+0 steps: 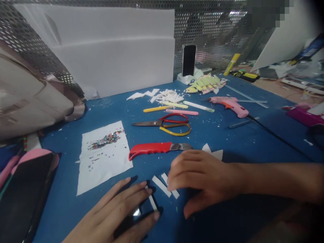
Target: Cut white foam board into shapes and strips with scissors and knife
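My left hand (121, 209) lies low on the blue table, fingers stretched and thumb apart. A short white strip (152, 202) lies between its index fingertip and thumb; whether they grip it I cannot tell. Under the palm a small white piece (137, 212) shows. My right hand (199, 175) is bent over the table with its thumb apart, fingertips at the edge of another white strip (175, 193). Beside that lies a further white strip (161, 186). Behind the right hand a red-handled utility knife (152, 148) lies, blade end near the knuckles. White paper pieces (217, 155) stick out behind the wrist.
Scissors (162, 123), coloured sticks (182, 112) and white scraps (169, 96) lie further back. A paper sheet (106, 168) carries glitter bits. A pink glue gun (233, 105) trails its black cord rightward. Phones (32, 192) (189, 60) lie left and stand behind.
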`<act>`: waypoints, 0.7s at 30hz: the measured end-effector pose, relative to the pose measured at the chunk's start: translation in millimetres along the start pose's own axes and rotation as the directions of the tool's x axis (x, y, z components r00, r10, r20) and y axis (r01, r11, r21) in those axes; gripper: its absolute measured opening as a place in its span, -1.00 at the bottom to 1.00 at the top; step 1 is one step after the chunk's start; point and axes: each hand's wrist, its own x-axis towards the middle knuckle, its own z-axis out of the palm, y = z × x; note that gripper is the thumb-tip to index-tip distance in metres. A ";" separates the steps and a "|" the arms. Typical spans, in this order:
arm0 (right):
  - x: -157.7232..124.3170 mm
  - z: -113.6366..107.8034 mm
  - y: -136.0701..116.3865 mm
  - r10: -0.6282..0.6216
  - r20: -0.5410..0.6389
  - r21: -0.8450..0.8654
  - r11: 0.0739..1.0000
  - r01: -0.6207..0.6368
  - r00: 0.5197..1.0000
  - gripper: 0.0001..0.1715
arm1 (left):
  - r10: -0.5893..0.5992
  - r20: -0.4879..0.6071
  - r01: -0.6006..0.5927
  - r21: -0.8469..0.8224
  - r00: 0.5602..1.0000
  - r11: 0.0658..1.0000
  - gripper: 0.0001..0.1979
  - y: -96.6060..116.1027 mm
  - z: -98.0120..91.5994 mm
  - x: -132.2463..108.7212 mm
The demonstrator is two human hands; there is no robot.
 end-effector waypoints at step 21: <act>32.9 20.2 -7.9 0.187 0.198 -0.033 0.982 -0.184 0.962 -0.49 | 0.094 0.017 -0.095 0.056 0.995 0.994 -0.64 -2.1 -5.9 0.9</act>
